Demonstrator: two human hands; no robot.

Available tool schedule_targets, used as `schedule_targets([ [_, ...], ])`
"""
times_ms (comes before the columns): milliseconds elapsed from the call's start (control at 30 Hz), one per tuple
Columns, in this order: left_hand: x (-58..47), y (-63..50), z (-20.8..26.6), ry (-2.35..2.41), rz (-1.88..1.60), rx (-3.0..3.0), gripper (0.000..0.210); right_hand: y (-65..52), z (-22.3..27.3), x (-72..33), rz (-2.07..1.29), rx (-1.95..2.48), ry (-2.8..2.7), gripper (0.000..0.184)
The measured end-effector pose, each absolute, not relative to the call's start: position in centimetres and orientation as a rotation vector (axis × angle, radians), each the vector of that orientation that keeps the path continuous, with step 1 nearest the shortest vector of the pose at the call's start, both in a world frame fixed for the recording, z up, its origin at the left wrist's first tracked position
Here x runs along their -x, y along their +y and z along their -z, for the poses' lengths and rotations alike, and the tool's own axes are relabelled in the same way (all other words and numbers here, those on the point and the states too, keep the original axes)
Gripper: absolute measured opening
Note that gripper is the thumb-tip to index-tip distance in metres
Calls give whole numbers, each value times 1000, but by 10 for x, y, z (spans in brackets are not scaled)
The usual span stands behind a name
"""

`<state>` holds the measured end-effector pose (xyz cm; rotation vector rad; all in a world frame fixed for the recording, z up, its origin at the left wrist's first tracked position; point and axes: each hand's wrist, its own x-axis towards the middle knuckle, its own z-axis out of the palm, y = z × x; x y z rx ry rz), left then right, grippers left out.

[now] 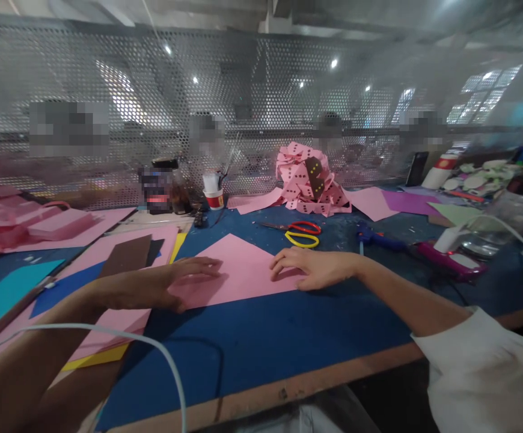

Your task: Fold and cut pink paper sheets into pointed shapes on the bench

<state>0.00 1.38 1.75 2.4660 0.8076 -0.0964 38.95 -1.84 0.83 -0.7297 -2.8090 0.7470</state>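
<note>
Muted, grey light fills a dim workroom, where pinpoint lamps (334,63) and pale window panes (484,93) glow around a perforated screen (252,108) veiled in haze. Soft shadow gathers beneath the right hand (302,267) on a pink sheet (238,267), while the left forearm (121,288) appears darker than the right. A white cable (166,355) casts a faint, dark line across the blue mat (261,337). Small highlights glint off a clear jar (509,219). Wide-angle distortion stretches the white sleeve (482,367) at the frame's edge; outer areas blur, and pixelated blocks mask patches along the screen.
</note>
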Motion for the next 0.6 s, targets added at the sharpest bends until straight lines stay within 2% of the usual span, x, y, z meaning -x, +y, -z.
schedule_targets([
  [100, -1, 16, -15, 864, 35, -2440, 73, -22, -7, -385, -763, 828, -2707, 39],
  [200, -6, 25, 0, 1109, -206, -2429, 55, -24, -1, -378, -724, 1104, -2506, 30],
  [367, -19, 35, 26, 1418, -425, -2620, 59, -23, 12, -371, -441, 1322, -2406, 34],
  [600, -28, 26, 32, 1429, -409, -2735, 48, -26, 15, -366, -407, 1314, -2448, 42],
])
